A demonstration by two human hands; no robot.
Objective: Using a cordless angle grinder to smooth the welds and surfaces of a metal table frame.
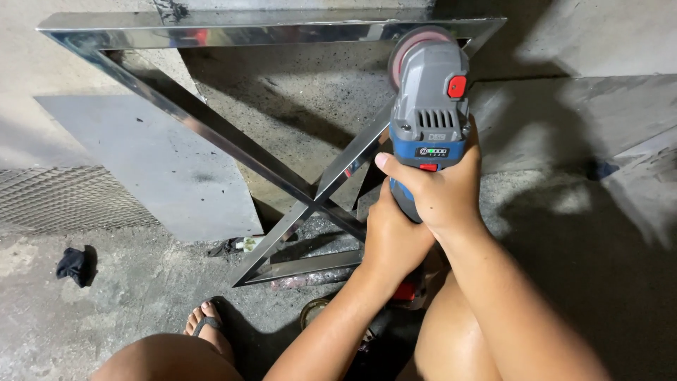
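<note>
A grey and blue cordless angle grinder with a red switch and a reddish disc points away from me. My right hand wraps around its blue body from the right. My left hand grips the lower part of the handle underneath. The disc sits at the upper right corner of a shiny metal frame with crossed bars, which lies on the concrete floor.
A grey flat panel lies under the frame on the left, beside a metal mesh sheet. A dark rag lies on the floor. My sandalled foot and both knees are at the bottom.
</note>
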